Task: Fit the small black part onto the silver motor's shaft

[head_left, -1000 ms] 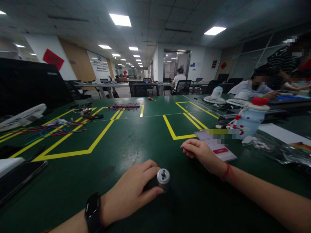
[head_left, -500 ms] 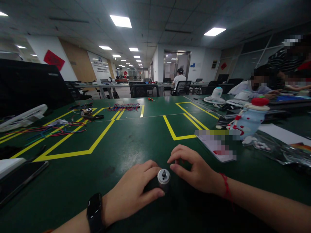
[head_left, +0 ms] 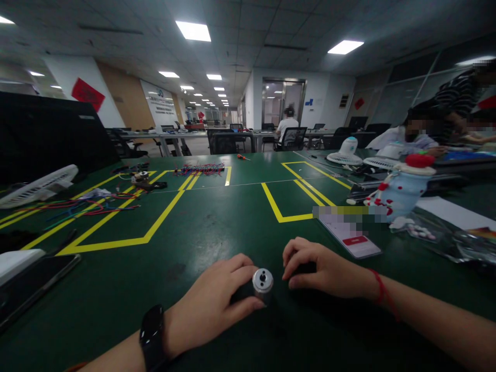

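One small motor (head_left: 263, 283) upright at the near side of the green table (head_left: 217, 222), pinched between thumb and finger of the left hand (head_left: 212, 295). Right hand (head_left: 322, 268) just beside, half curled, nothing seen in it. Best to hold snug and straight.

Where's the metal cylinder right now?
In the head view, the metal cylinder is low, just right of centre, upright in the left hand, with the right hand apart from it on its right.
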`<move>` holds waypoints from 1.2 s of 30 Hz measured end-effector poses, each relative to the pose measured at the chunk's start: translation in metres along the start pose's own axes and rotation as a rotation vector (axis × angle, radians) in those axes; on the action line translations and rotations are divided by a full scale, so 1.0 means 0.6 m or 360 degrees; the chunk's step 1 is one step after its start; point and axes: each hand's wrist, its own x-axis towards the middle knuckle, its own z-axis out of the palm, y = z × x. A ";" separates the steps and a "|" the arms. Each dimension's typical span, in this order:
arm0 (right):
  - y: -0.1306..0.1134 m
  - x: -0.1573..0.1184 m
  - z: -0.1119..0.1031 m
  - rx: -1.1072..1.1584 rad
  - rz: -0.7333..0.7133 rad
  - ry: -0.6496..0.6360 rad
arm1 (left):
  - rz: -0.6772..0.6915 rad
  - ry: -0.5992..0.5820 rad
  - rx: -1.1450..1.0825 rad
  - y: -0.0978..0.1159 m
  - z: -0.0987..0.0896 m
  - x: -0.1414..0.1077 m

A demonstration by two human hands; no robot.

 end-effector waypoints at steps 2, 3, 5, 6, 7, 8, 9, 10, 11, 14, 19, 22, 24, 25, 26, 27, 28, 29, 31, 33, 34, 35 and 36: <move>0.010 -0.004 0.002 -0.0074 -0.0021 -0.0107 | -0.0007 -0.0002 -0.0005 -0.002 0.000 0.000; 0.012 -0.004 0.003 -0.0097 -0.0034 -0.0144 | -0.0008 -0.0003 -0.0009 -0.003 0.001 0.000; 0.012 -0.004 0.003 -0.0088 -0.0055 -0.0176 | -0.0005 -0.0008 -0.0023 -0.004 0.002 0.000; 0.012 -0.003 0.003 -0.0041 -0.0057 -0.0169 | -0.0003 -0.0010 -0.0029 -0.005 0.002 0.000; 0.012 -0.003 0.002 0.0029 -0.0050 -0.0142 | -0.0002 -0.0011 -0.0033 -0.005 0.002 0.000; 0.012 -0.003 0.001 0.0118 -0.0030 -0.0080 | 0.0000 -0.0009 -0.0038 -0.005 0.002 0.000; 0.014 -0.003 0.001 0.0211 0.0008 0.0019 | 0.0004 -0.0005 -0.0043 -0.005 0.002 0.000; 0.016 -0.003 0.000 0.0291 0.0065 0.0153 | 0.0008 0.0001 -0.0048 -0.005 0.001 0.000; 0.019 -0.003 0.001 0.0340 0.0136 0.0305 | 0.0015 0.0002 -0.0054 -0.004 0.001 0.000; 0.026 0.000 0.004 0.0343 0.0366 0.0622 | 0.0018 -0.0004 -0.0061 -0.004 -0.001 0.000; 0.025 0.009 0.007 0.0132 0.0505 0.0473 | 0.0003 -0.0009 -0.0042 -0.003 -0.002 0.000; 0.021 0.007 0.005 0.0021 0.0448 0.0371 | 0.0014 -0.0013 -0.0040 -0.002 -0.002 0.001; 0.016 0.003 0.003 -0.0059 0.0286 0.0207 | 0.0013 -0.0009 -0.0037 -0.002 -0.002 0.001; 0.014 0.001 0.003 -0.0120 0.0181 0.0107 | 0.0009 -0.0009 -0.0035 -0.002 -0.002 0.001; 0.011 -0.002 0.004 -0.0189 0.0080 0.0017 | 0.0005 -0.0004 -0.0030 -0.002 -0.002 0.001; 0.007 -0.004 0.006 -0.0255 0.0001 -0.0048 | 0.0004 -0.0004 -0.0025 -0.001 -0.002 0.001; 0.004 -0.005 0.008 -0.0306 -0.0047 -0.0083 | 0.0005 -0.0003 -0.0021 -0.001 -0.001 0.000; 0.000 -0.006 0.011 -0.0321 -0.0063 -0.0088 | 0.0008 0.0000 -0.0017 -0.001 -0.001 0.000; -0.008 -0.004 0.019 -0.0237 -0.0058 -0.0009 | 0.0020 0.0002 -0.0011 -0.001 -0.001 -0.001; -0.020 0.002 0.027 -0.0076 -0.0064 0.0202 | 0.0033 0.0007 -0.0004 -0.002 0.000 -0.001; -0.028 0.007 0.030 -0.0003 -0.0081 0.0329 | 0.0038 0.0011 0.0002 -0.003 0.000 -0.001; -0.036 0.012 0.034 0.0048 -0.0105 0.0432 | 0.0042 0.0013 0.0010 -0.003 0.001 0.000; -0.045 0.017 0.037 0.0066 -0.0134 0.0495 | 0.0044 0.0017 0.0018 -0.003 0.001 0.000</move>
